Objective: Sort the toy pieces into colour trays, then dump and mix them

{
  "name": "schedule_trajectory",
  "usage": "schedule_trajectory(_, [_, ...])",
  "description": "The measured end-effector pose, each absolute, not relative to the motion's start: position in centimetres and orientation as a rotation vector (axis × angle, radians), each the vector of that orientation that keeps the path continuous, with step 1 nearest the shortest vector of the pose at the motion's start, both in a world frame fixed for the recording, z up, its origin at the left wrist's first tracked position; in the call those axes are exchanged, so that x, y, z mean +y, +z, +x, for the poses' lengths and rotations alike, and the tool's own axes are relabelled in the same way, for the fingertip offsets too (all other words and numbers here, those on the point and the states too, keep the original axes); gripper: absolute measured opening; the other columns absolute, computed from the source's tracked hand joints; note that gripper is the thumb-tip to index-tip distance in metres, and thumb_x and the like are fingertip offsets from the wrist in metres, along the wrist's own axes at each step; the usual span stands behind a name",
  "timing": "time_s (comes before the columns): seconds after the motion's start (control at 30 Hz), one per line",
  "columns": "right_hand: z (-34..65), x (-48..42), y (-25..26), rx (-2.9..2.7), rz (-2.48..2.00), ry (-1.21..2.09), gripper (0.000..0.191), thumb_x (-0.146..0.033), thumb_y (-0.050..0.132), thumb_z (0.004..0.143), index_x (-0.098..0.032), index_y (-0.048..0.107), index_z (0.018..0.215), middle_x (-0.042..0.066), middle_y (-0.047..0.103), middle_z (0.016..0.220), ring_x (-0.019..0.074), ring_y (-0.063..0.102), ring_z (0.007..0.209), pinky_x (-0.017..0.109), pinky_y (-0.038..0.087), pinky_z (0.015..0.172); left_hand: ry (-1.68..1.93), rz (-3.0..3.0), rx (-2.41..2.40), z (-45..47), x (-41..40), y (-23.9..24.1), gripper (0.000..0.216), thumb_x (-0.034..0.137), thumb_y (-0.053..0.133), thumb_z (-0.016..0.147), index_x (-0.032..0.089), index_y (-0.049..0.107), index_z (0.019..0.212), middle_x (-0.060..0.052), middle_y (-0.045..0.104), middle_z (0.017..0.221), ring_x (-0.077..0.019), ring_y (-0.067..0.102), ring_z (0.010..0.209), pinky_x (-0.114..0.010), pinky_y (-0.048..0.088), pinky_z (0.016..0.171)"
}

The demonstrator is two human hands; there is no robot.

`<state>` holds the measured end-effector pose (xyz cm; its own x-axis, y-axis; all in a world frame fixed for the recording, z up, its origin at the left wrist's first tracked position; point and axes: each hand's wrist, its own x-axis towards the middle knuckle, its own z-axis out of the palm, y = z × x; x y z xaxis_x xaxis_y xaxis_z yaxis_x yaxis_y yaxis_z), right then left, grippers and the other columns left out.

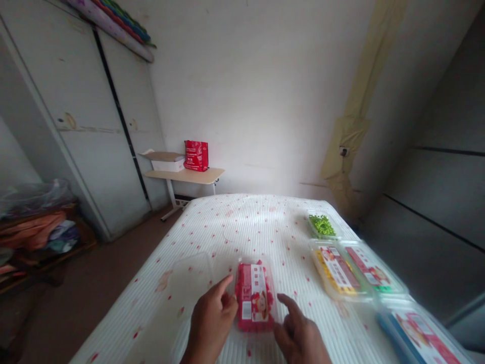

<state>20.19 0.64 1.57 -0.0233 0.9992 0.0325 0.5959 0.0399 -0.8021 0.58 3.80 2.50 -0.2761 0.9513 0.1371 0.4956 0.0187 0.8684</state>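
A clear plastic box of red pieces (254, 296) with a red and white label lies on the white spotted bed cover (242, 222). My left hand (210, 318) rests against the box's left side, its fingers curled and the index finger stretched forward. My right hand (299, 331) sits at the box's right side, index finger pointing forward along it, other fingers folded. Neither hand lifts the box. An empty clear lid or tray (189, 275) lies just left of the box.
Along the bed's right edge lie a box of green pieces (322, 226), a yellow-filled box (335, 270), another labelled box (369, 268) and a blue-edged box (417, 333). A small table (185, 176) with a red bag (196, 155) stands by the wall. Wardrobe doors and clutter lie left.
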Motion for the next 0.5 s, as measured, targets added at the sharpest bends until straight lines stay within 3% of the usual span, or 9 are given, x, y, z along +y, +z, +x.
schedule_trajectory(0.27, [21.3, 2.0, 4.6, -1.888, -1.794, 0.687, 0.035, -0.029, 0.048, 0.077, -0.016, 0.056, 0.108, 0.000, 0.063, 0.058, 0.0169, 0.061, 0.056, 0.023, 0.036, 0.051, 0.861, 1.682, 1.992, 1.2, 3.7, 4.0, 0.047, 0.016, 0.049, 0.072, 0.018, 0.057, 0.118, -0.006, 0.069, 0.088, -0.0161, 0.062, 0.078, -0.024, 0.042, 0.071])
schedule_trajectory(0.5, [21.3, 4.8, 6.8, -1.871, -1.761, 0.448, 0.032, -0.027, 0.050, 0.078, -0.016, 0.057, 0.106, 0.009, 0.067, 0.095, 0.0200, 0.065, 0.081, 0.027, 0.044, 0.071, 0.816, 1.908, 2.009, 1.7, 3.6, 4.7, 0.041, 0.010, 0.046, 0.071, 0.019, 0.061, 0.109, -0.004, 0.063, 0.101, -0.0152, 0.058, 0.095, -0.024, 0.042, 0.082])
